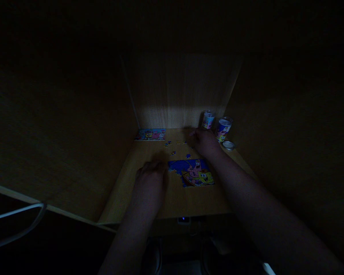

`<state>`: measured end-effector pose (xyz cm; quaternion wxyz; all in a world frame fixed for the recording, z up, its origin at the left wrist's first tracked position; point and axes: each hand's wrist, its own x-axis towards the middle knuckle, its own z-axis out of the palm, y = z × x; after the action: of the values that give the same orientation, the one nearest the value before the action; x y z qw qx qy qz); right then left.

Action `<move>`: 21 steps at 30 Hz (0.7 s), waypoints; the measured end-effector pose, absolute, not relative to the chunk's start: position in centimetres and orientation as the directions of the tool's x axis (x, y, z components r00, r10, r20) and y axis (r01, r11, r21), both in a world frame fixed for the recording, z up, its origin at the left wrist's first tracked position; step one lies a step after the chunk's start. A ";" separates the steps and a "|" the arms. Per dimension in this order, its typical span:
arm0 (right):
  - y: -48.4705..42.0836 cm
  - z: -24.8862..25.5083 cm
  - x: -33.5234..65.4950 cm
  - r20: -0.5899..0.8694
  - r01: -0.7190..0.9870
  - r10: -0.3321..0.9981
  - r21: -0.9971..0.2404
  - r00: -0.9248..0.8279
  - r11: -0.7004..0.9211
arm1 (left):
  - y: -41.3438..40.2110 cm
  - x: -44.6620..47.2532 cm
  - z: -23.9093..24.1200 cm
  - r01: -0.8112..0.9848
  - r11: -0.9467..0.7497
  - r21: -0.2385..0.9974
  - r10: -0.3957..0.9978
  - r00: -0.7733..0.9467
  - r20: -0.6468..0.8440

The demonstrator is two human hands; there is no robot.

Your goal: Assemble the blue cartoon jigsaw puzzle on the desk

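Note:
A partly built cartoon jigsaw puzzle lies on a narrow wooden desk in dim light. My left hand rests knuckles up just left of the puzzle, fingers curled; what they hold is hidden. My right hand reaches to the back of the desk, beside several loose blue pieces, fingers bent down near the pieces. Whether it holds one is too dark to tell.
A finished puzzle picture lies at the back left. Two small printed cans stand at the back right with a round lid beside them. Wooden walls close in the desk on both sides and behind.

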<state>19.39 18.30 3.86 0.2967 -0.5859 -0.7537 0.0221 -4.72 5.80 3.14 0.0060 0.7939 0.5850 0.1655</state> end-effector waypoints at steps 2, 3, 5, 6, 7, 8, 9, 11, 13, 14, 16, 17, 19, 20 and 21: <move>18.2 4.2 20.0 0.400 0.901 0.915 -0.373 -0.060 0.222 | 5.8 -4.7 3.1 0.927 -0.318 0.198 0.927 0.261 0.269; 18.1 4.3 20.2 0.387 0.912 0.921 -0.367 -0.029 0.183 | 5.8 -4.7 3.2 0.927 -0.317 0.199 0.928 0.260 0.266; 18.0 4.5 20.4 0.363 0.928 0.931 -0.354 0.020 0.118 | 5.7 -4.7 3.3 0.930 -0.308 0.201 0.936 0.258 0.241; 18.0 4.5 20.4 0.352 0.933 0.935 -0.347 0.037 0.093 | 5.7 -4.7 3.3 0.931 -0.304 0.201 0.939 0.257 0.229; 17.9 4.5 20.4 0.340 0.938 0.939 -0.340 0.049 0.074 | 5.7 -4.7 3.3 0.932 -0.302 0.201 0.940 0.256 0.224; 17.9 4.5 20.4 0.330 0.941 0.942 -0.333 0.059 0.058 | 5.6 -4.7 3.3 0.933 -0.301 0.199 0.941 0.256 0.223; 17.9 4.5 20.5 0.320 0.944 0.945 -0.327 0.065 0.045 | 5.6 -4.7 3.3 0.933 -0.302 0.197 0.939 0.256 0.229; 17.9 4.6 20.5 0.298 0.950 0.951 -0.312 0.075 0.022 | 5.7 -4.8 3.2 0.930 -0.312 0.192 0.933 0.262 0.246; 17.8 4.6 20.6 0.277 0.955 0.958 -0.296 0.081 0.005 | 5.7 -4.8 3.1 0.930 -0.313 0.193 0.931 0.261 0.256; 17.7 4.7 20.6 0.267 0.957 0.960 -0.289 0.082 -0.002 | 5.8 -4.8 3.1 0.930 -0.313 0.195 0.931 0.260 0.256; 17.6 4.9 20.7 0.249 0.961 0.965 -0.276 0.080 -0.008 | 5.8 -4.8 3.1 0.929 -0.312 0.201 0.934 0.260 0.245; 17.5 4.9 20.7 0.241 0.963 0.968 -0.271 0.076 -0.008 | 5.8 -4.8 3.1 0.928 -0.310 0.205 0.935 0.259 0.241; 17.3 5.0 20.7 0.221 0.966 0.973 -0.258 0.060 -0.001 | 5.9 -4.8 3.1 0.926 -0.311 0.213 0.935 0.258 0.244; 17.2 5.0 20.7 0.210 0.968 0.977 -0.252 0.046 0.008 | 5.9 -4.8 3.1 0.925 -0.312 0.216 0.934 0.257 0.250; 17.1 5.0 20.7 0.197 0.969 0.980 -0.245 0.029 0.021 | 5.8 -4.9 3.1 0.925 -0.313 0.217 0.933 0.256 0.254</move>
<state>20.74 17.12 4.99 0.1584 -0.6994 -0.6967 0.0172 -4.86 5.85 3.08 0.0120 0.7923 0.5861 0.1690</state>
